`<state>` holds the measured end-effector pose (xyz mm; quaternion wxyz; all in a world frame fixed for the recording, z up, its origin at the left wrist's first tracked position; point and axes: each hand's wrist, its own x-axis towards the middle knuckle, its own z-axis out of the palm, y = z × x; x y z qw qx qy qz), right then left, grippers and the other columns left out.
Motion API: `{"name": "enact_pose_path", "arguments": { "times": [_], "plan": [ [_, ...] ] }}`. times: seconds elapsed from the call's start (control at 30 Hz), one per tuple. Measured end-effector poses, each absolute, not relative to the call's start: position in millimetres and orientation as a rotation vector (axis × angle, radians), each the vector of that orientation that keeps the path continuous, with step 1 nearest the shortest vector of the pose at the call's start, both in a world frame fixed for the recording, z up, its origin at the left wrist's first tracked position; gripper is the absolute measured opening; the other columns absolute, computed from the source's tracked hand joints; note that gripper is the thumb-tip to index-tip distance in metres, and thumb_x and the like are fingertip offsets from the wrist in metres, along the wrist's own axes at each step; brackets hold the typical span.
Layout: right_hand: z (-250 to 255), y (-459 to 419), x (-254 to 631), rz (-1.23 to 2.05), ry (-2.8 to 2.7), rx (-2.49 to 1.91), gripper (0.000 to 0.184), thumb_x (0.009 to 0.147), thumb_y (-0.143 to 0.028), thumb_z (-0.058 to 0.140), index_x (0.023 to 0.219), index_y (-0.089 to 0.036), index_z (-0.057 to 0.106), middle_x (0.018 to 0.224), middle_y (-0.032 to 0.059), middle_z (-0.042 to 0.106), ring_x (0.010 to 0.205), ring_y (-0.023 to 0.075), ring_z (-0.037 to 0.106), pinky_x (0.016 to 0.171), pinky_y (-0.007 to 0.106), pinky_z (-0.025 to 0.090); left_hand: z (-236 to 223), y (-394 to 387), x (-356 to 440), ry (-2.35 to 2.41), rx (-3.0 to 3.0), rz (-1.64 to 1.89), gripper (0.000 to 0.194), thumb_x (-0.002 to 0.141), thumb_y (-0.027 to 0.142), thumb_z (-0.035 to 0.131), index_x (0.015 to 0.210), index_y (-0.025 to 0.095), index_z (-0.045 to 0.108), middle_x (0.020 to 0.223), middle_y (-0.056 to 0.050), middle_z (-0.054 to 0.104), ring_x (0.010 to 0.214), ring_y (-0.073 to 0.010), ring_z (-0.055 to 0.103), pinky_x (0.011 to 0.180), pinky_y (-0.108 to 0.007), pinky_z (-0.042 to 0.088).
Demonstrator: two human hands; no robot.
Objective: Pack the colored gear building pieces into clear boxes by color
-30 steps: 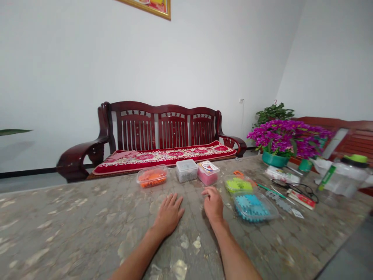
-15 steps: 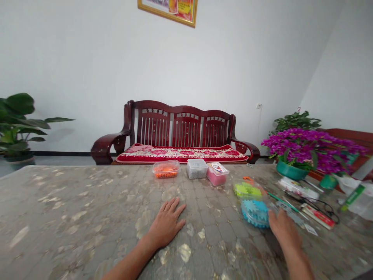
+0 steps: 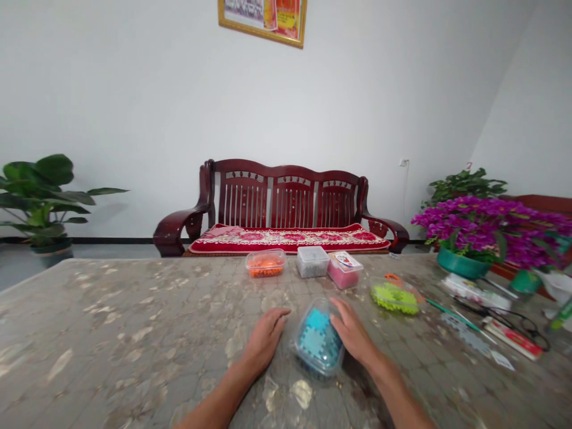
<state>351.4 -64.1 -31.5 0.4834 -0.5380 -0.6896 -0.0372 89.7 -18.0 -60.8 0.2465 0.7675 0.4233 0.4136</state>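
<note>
In front of me is a clear plastic container filled with blue gear-edged pieces, turned at an angle to the table's edge. My right hand grips its right side, with thumb and fingers at the rim. To the left of the container, my left hand rests near the tabletop, its fingers stretched forward and holding nothing. A small gap separates that hand from the container. The tub of yellow-green pieces stands to the right of my right hand.
Tubs of orange pieces, grey pieces and pink contents line the table's far side. On the right are a green pencil, eyeglasses, a red-and-white box and purple flowers.
My right hand has reached right, taken hold of the blue-piece container and drawn it left to the middle. My left hand has turned inward beside it. The camera view has swung left.
</note>
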Motion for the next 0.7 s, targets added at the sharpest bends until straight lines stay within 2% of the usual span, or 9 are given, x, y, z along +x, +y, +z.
{"name": "enact_pose_path", "arguments": {
  "times": [0.1, 0.2, 0.3, 0.37, 0.47, 0.57, 0.7],
  "plan": [
    [-19, -39, 321, -0.067, -1.697, -1.256, 0.035, 0.097, -0.038, 0.061, 0.126, -0.020, 0.059, 0.130, 0.0092, 0.060, 0.107, 0.0222, 0.063, 0.091, 0.044, 0.056, -66, -8, 86, 1.222, 1.957, 1.254, 0.035, 0.093, 0.019, 0.042, 0.114, 0.021, 0.070, 0.115, -0.007, 0.073, 0.110, -0.0226, 0.068, 0.102, -0.044, 0.054],
    [-13, -38, 304, -0.036, -1.674, -1.238, 0.028, 0.101, -0.038, 0.052, 0.120, -0.021, 0.065, 0.124, 0.0091, 0.064, 0.106, 0.0220, 0.064, 0.093, 0.043, 0.055, -65, -4, 80, 1.253, 1.924, 1.287, 0.039, 0.093, 0.017, 0.041, 0.121, 0.019, 0.067, 0.130, -0.011, 0.066, 0.122, -0.0231, 0.062, 0.103, -0.043, 0.053],
    [-11, -62, 296, 0.048, -1.751, -1.236, 0.030, 0.102, -0.038, 0.045, 0.112, -0.026, 0.070, 0.118, 0.0077, 0.070, 0.109, 0.0229, 0.063, 0.098, 0.041, 0.052, -57, -7, 77, 1.175, 2.004, 1.309, 0.038, 0.096, 0.020, 0.044, 0.128, 0.022, 0.065, 0.150, -0.010, 0.050, 0.139, -0.0249, 0.048, 0.114, -0.047, 0.042],
    [-10, -82, 292, 0.112, -1.899, -1.218, 0.030, 0.099, -0.042, 0.050, 0.118, -0.028, 0.068, 0.123, 0.0068, 0.068, 0.117, 0.0241, 0.061, 0.101, 0.041, 0.050, -50, -11, 77, 1.091, 2.118, 1.285, 0.036, 0.097, 0.022, 0.046, 0.127, 0.023, 0.066, 0.155, -0.009, 0.046, 0.146, -0.0272, 0.038, 0.120, -0.053, 0.032],
    [-12, -96, 285, 0.127, -2.113, -1.139, 0.042, 0.095, -0.052, 0.054, 0.130, -0.029, 0.062, 0.136, 0.0082, 0.062, 0.126, 0.0267, 0.056, 0.110, 0.047, 0.042, -43, -15, 80, 0.985, 2.286, 1.187, 0.033, 0.099, 0.025, 0.045, 0.120, 0.024, 0.070, 0.148, -0.007, 0.055, 0.148, -0.0276, 0.034, 0.121, -0.056, 0.029],
    [-12, -86, 276, 0.108, -2.229, -1.067, 0.051, 0.094, -0.058, 0.052, 0.133, -0.026, 0.059, 0.137, 0.0103, 0.062, 0.130, 0.0279, 0.053, 0.116, 0.052, 0.034, -38, -15, 80, 1.057, 2.364, 1.160, 0.035, 0.101, 0.023, 0.040, 0.112, 0.022, 0.073, 0.130, -0.007, 0.068, 0.139, -0.0256, 0.045, 0.121, -0.054, 0.032],
    [-11, -72, 268, 0.038, -2.210, -1.008, 0.046, 0.099, -0.053, 0.044, 0.133, -0.024, 0.058, 0.136, 0.0105, 0.062, 0.132, 0.0268, 0.051, 0.118, 0.055, 0.029, -34, -14, 73, 1.404, 2.377, 1.197, 0.033, 0.101, 0.021, 0.042, 0.112, 0.022, 0.073, 0.126, -0.008, 0.069, 0.133, -0.0289, 0.051, 0.116, -0.056, 0.038]
  ]
}}
